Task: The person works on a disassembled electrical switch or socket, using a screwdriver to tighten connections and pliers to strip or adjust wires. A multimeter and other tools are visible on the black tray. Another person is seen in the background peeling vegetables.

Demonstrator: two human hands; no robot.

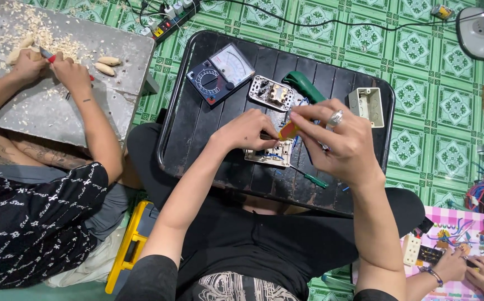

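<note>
Both hands at frame centre, working over a cream switch plate (269, 154) on the black bench (197, 134).
Right hand (339, 139) closed around an orange-handled tool (288, 131); left hand (247, 131) pinched shut at its tip, contents not discernible. Plate sits near the bench's lower edge. Meter (220, 73) upper left, green screwdriver (311, 178) lower right; bare bench at left.
</note>
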